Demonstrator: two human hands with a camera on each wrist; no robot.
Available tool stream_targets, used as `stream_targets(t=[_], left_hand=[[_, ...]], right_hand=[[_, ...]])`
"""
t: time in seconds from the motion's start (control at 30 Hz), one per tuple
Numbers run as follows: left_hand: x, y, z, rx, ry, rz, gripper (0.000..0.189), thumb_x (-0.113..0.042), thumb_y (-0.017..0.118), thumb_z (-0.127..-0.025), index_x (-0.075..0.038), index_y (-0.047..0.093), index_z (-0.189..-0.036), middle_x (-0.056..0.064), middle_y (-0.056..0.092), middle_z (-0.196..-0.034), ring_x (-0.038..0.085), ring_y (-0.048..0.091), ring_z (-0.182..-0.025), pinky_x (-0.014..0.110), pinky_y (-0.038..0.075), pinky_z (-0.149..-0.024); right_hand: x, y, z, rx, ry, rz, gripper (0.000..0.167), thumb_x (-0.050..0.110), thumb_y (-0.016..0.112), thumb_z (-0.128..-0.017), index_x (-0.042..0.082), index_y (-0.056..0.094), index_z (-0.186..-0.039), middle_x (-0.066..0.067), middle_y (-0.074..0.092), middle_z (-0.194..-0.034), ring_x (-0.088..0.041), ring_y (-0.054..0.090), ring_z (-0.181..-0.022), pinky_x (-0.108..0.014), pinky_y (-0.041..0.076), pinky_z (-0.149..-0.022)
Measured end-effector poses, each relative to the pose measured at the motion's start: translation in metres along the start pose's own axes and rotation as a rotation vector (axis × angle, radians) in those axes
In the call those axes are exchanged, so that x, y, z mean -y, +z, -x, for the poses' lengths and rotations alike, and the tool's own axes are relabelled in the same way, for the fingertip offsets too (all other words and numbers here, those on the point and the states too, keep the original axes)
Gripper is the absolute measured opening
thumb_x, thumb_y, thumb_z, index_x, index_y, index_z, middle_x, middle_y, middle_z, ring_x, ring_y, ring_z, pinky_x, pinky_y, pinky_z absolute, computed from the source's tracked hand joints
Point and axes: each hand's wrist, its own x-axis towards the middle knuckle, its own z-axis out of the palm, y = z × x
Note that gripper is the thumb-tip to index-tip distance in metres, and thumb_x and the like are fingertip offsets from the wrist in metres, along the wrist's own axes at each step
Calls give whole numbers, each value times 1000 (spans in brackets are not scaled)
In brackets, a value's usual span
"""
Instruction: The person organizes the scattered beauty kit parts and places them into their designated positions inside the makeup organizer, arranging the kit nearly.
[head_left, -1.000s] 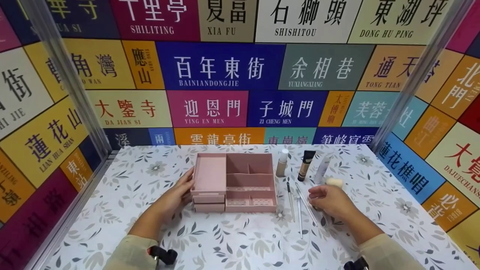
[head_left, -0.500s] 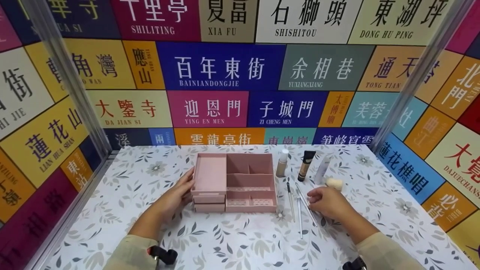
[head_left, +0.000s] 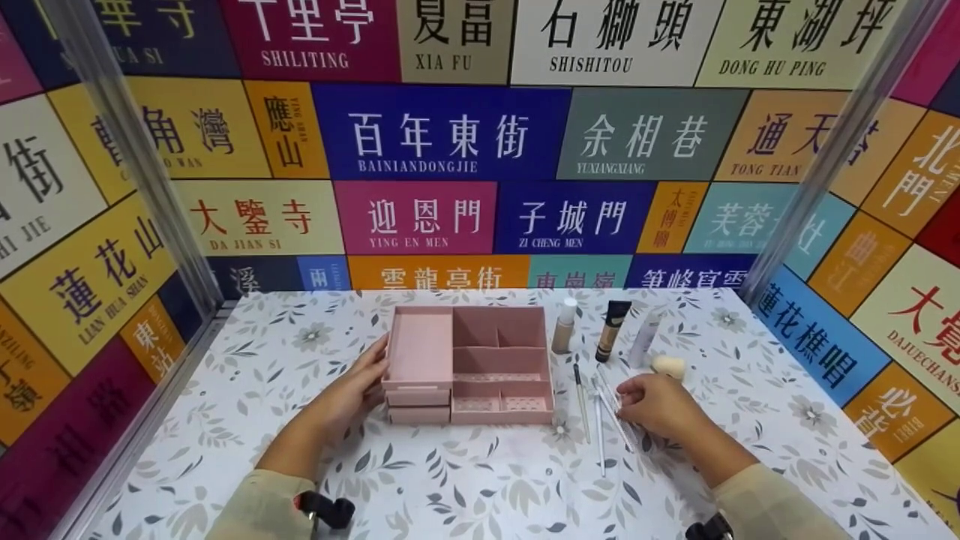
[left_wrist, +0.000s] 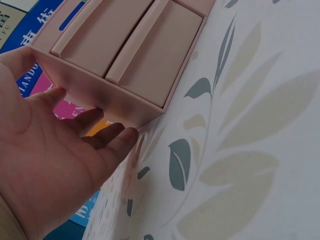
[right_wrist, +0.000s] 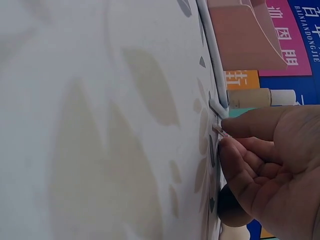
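Observation:
A pink desktop organizer (head_left: 499, 364) with open compartments and two small drawers stands in the middle of the table. My left hand (head_left: 361, 379) touches its left side, fingers extended along the wall (left_wrist: 107, 97). On the right, my right hand (head_left: 656, 405) pinches a thin pale stick (right_wrist: 218, 130) between thumb and forefinger, low over the table. Its far part (head_left: 606, 379) pokes out past the fingertips in the head view. Beside it lie a thin white stick (head_left: 600, 439) and a slim brush-like stick with a dark tip (head_left: 582, 405).
Behind the right hand are a beige bottle with a white cap (head_left: 564, 328), a black-and-tan tube (head_left: 613, 331), a pale lilac tube (head_left: 645, 337) and a cream-coloured rounded piece (head_left: 669, 366). Sign-patterned panels (head_left: 442, 135) enclose the back and sides of the floral-covered table (head_left: 480, 480).
My right hand has shifted slightly left onto the rightmost thin stick, and that stick has turned a little in its fingers. The left hand and the organizer stay put.

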Motion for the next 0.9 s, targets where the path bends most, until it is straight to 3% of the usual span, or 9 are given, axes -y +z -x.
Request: stream_targets(t=[0.47,0.63,0.9], left_hand=[[1,0,0,1,0,7,66,-47,49,-112,-45,18,-170,0,4,-183,33,15,-168,52,19,-137],[1,0,0,2,8,10,64,-45,48,-113,-45,19,-170,0,6,-183,30,17,-168,54,18,-137],[1,0,1,-2,11,17,64,-47,49,-112,-46,21,-169,0,7,-183,30,17,-168,53,18,-137]], right_hand=[[4,-1,-4,-6,18,152,25,13,83,-79,2,81,-103,-8,78,-93,-17,67,-75,-33,55,-68],[4,-1,-3,-2,19,88,27,9,78,-79,1,81,-104,-8,79,-91,-16,67,-75,-30,56,-66],[2,-5,-1,-18,12,-21,41,10,69,-86,-1,76,-125,-4,73,-91,-14,61,-76,-28,50,-65]])
